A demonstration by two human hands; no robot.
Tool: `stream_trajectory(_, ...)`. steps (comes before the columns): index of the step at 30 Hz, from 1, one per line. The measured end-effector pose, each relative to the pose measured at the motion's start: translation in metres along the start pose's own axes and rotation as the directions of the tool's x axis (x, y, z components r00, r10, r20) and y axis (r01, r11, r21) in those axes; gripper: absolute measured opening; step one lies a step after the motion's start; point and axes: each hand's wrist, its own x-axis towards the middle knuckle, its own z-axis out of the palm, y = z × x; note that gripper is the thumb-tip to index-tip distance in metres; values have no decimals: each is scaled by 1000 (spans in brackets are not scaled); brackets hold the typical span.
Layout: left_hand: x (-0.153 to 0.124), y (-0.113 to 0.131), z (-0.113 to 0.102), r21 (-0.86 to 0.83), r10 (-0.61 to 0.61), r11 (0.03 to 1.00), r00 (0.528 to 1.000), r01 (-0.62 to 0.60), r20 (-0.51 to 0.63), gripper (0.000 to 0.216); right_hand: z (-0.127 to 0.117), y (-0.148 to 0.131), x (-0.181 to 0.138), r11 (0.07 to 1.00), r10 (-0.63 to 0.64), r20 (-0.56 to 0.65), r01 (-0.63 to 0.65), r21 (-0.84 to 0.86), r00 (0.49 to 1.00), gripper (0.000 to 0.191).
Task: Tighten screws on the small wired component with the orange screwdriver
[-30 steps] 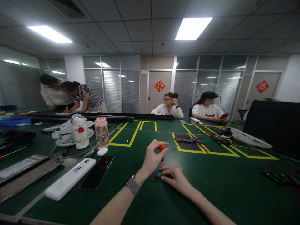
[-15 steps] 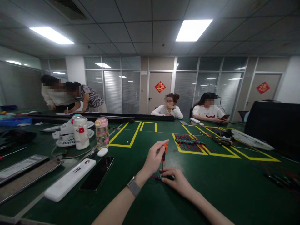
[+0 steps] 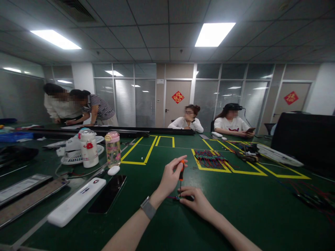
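Hold orange screwdriver (image 3: 181, 170), pinched by left hand (image 3: 169, 178), vertical with tip on small black part (image 3: 190, 198) just below, gripped against desk (image 3: 235, 212) by right hand (image 3: 198, 203); turn lightly, avoiding slip.

Red sign (image 3: 178, 97) on door (image 3: 171, 116): gold characters illegible.

Green table (image 3: 248, 216) open past right hand (image 3: 197, 203), rightward; phone (image 3: 108, 192), white bar (image 3: 76, 201) block left.

Orange screwdriver (image 3: 181, 167) — green table (image 3: 235, 209), yellow lines (image 3: 133, 162).
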Motion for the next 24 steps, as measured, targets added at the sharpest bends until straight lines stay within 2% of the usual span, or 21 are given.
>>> stream_trajectory(5, 0, -3, -1, 121, 52, 992, 995, -41, -86, 25, 0, 0, 0, 1000, -2, -4, 2, 9, 1000, 18)
stream_trajectory(11, 1, -8, 3, -53, -25, 998, 999, 26, 28, 36, -1, -2, 0, 1000, -9, 5, 9, 1, 1000, 20)
stream_trajectory(16, -1, -5, 4, 92, 37, 995, 998, -31, -58, 25, -1, -1, 1, 1000, 3, 5, -3, 3, 1000, 20)
stream_trajectory(22, -2, -1, 4, 11, 10, 1000, 1000, -10, 18, 35, -1, -1, 0, 1000, 15, 7, -15, 7, 1000, 19)
stream_trajectory(24, -3, -1, 4, 39, 11, 999, 1000, -11, 2, 34, -1, -3, 0, 1000, 15, 10, -15, 8, 1000, 18)
